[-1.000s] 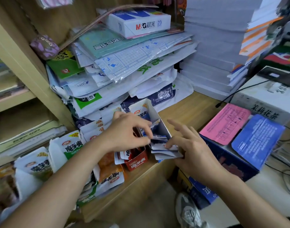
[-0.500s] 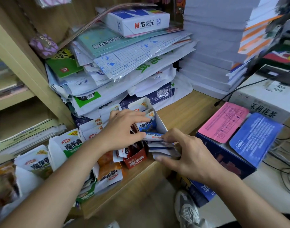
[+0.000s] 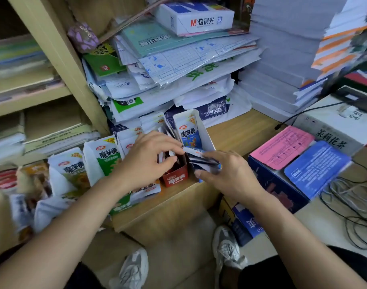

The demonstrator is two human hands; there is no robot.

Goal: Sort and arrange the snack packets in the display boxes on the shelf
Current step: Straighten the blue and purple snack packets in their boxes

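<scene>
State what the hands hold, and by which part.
Right hand grips blue packets by their near ends; left hand, at the red box, cannot be told.

packets (image 3: 188, 135) in box (image 3: 208, 135), papers (image 3: 178, 65) seemingly stacked behind

A red display box (image 3: 175, 177) stands by a white one (image 3: 207, 135); pink (image 3: 282, 147) and blue (image 3: 316, 164) sheets.

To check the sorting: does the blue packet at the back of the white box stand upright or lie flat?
Upright. The blue packet stands against the back wall of the white box, printed front facing out.
</scene>
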